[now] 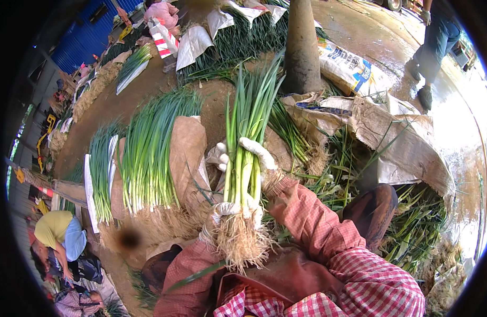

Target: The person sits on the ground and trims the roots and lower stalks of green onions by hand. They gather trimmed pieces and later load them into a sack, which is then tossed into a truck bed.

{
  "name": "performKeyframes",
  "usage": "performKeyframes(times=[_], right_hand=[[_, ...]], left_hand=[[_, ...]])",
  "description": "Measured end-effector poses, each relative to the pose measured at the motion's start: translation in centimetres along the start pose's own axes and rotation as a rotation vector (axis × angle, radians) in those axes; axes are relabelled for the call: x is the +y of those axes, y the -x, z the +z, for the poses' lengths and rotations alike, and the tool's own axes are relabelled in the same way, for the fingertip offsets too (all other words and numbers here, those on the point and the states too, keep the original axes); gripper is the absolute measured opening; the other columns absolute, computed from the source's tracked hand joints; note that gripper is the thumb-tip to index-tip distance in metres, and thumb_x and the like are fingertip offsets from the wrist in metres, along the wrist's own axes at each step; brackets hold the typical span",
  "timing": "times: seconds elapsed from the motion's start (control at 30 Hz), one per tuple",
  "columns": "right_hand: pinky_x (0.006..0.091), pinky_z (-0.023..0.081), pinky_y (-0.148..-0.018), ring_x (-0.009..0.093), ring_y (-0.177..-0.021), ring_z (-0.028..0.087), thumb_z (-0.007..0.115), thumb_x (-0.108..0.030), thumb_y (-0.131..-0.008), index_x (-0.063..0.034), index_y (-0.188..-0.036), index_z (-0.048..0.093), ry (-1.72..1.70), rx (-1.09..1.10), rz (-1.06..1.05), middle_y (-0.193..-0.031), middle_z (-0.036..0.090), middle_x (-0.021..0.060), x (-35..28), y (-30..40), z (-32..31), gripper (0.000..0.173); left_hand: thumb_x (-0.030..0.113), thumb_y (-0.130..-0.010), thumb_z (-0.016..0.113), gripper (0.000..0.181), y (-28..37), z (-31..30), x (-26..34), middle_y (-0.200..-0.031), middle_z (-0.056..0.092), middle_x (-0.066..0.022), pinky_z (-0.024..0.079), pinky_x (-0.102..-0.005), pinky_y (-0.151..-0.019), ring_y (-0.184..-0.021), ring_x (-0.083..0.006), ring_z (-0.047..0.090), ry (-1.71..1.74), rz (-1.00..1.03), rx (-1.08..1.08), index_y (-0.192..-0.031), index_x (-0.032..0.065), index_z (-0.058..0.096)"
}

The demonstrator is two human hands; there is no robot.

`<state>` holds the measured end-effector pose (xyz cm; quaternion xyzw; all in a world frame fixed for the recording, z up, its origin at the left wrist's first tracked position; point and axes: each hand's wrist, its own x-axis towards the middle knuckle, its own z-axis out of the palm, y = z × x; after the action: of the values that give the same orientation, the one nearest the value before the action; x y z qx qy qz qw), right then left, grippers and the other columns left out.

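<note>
Both my gloved hands grip one bunch of green onions point(243, 170), held upright in front of my chest with its leaves away from me. My left hand point(224, 214) is wrapped around the white lower stalks, just above the hanging roots point(243, 243). Higher up, my right hand point(263, 158) clasps the green stalks from the right, its thumb across their front. White glove fingers also show behind the bunch on its left side. To the left, a row of green onions point(148, 158) lies on the ground with roots toward me, beside a brown woven sack point(188, 154).
A concrete post point(302, 47) rises beyond the bunch. Loose green onions point(295, 138) lie right of it, near printed sacks point(352, 67) and a leaf heap point(413, 226). A person point(437, 43) stands at the upper right; another person point(61, 233) bends at the left.
</note>
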<state>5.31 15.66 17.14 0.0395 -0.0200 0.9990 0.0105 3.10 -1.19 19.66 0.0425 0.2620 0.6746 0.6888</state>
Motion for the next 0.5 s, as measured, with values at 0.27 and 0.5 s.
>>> performKeyframes(times=[0.27, 0.5], right_hand=[[0.0377, 0.052, -0.065, 0.026, -0.064, 0.057, 0.057, -0.018, -0.078, 0.0030, -0.093, 0.053, 0.099, 0.236, -0.198, -0.077, 0.058, 0.0116, -4.1, -1.2, -2.3, 0.026], [0.0363, 0.050, -0.058, 0.024, -0.061, 0.056, 0.053, -0.017, -0.077, -0.0019, -0.087, 0.051, -0.035, 0.253, -0.133, -0.072, 0.057, 0.0072, -8.3, 0.2, -9.3, 0.018]], left_hand=[[0.034, -0.087, 0.049, 0.047, 1.9, 5.0, -3.1, -0.110, 0.055, -0.0148, 0.049, -0.0333, -0.077, -0.096, -0.0225, 0.057, 0.149, 0.244, 0.354, -0.122, 0.0020, 0.044], [0.027, -0.089, 0.050, 0.026, 8.5, 6.2, -2.9, -0.071, 0.053, -0.0036, 0.037, -0.0188, -0.045, -0.052, -0.0076, 0.046, -0.505, 0.029, 0.370, -0.090, 0.0016, 0.053]])
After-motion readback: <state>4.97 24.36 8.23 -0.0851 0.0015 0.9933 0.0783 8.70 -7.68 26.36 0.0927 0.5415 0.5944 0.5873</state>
